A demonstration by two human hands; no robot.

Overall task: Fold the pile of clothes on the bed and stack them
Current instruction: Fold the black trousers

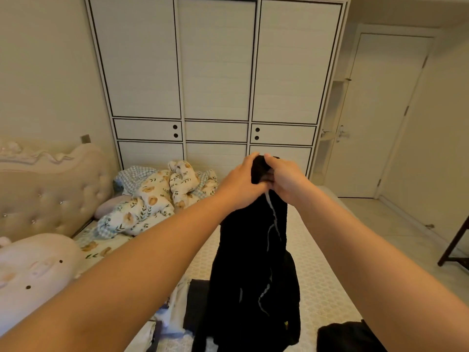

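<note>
A black garment [253, 262] with a white drawstring hangs in the air over the bed [322, 275]. My left hand [241, 181] and my right hand [286, 181] grip its top edge side by side, arms stretched forward. Its lower end reaches down to a heap of clothes [177, 311], white and dark grey, at the bed's near edge. Another black piece [350, 336] lies at the bottom right of the mattress.
A crumpled floral quilt [157, 199] lies at the far left of the bed by the tufted headboard [50, 189]. A pink plush pillow [30, 270] sits at the left. White wardrobe [215, 72] behind, door [375, 118] right, dark furniture leg [454, 245] on the floor.
</note>
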